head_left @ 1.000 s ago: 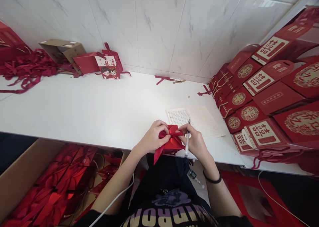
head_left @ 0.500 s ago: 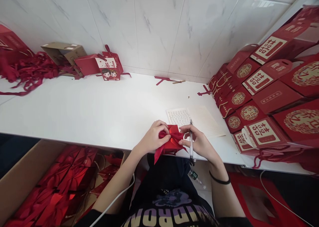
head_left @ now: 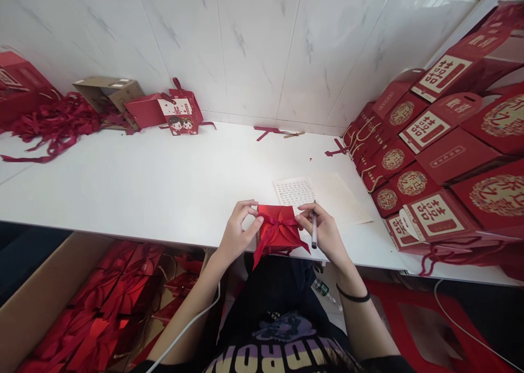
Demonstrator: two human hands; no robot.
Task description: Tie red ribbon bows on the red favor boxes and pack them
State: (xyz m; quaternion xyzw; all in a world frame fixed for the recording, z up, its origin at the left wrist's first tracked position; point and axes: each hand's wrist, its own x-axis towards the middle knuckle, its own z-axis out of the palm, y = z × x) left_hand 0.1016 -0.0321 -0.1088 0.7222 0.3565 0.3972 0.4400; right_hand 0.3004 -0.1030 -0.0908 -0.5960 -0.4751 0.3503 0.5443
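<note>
A small red gift box sits at the table's front edge, tied with a dark red ribbon bow. The ribbon's tails hang down over the front on both sides. My left hand grips the box's left side, thumb at the front corner and fingers curled behind. On the right, my right hand has its thumb and fingertips at the box's right edge by the ribbon. It also holds a pen upright across its fingers.
Behind the box lie a printed sheet and a lined paper. Stacked red gift boxes fill the right side. Loose ribbons lie at the far left. A carton of bow-tied boxes stands below the table at left.
My left hand has moved left off the bow onto the box's side, uncovering the bow, which now lies flatter and centred. The pen has tilted in my right hand, which remains at the right side.
</note>
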